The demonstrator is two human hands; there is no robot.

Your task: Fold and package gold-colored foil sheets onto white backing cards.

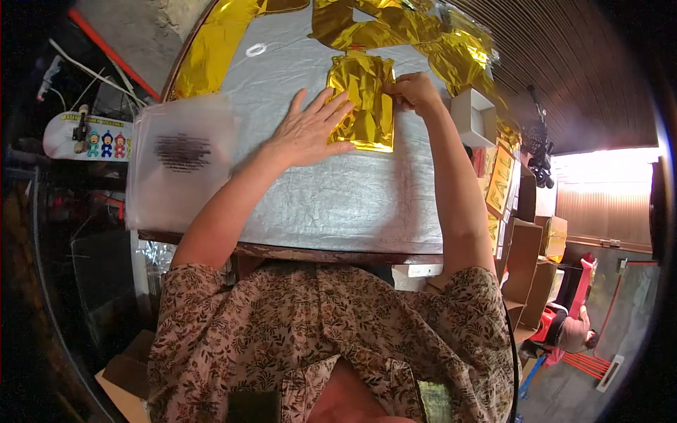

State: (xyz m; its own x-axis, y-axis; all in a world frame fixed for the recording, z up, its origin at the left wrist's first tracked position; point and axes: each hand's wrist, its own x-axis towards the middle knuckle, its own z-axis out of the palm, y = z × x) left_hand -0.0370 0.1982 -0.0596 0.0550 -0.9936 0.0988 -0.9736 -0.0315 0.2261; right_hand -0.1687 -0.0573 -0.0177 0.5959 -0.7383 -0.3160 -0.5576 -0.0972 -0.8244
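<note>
A folded piece of shiny gold foil [367,106], which looks like a flat foil balloon, lies on the silvery-grey covered table [317,204]. My left hand [303,130] rests with fingers spread, its fingertips and thumb over the foil's left edge. At the opposite edge, my right hand [415,93] has thumb and fingers pinched on the foil. Just beyond the folded piece, more gold foil [352,32] is spread along the table's far side. A small white coil [256,50] sits on the cover to the far left.
Clear plastic bags [180,187] overlap the table's left corner. An open white box [474,118] stands at the right edge, near more loose gold foil [455,60]. Cardboard boxes [525,257] line the right side. Another person [572,331] is farther off at the lower right.
</note>
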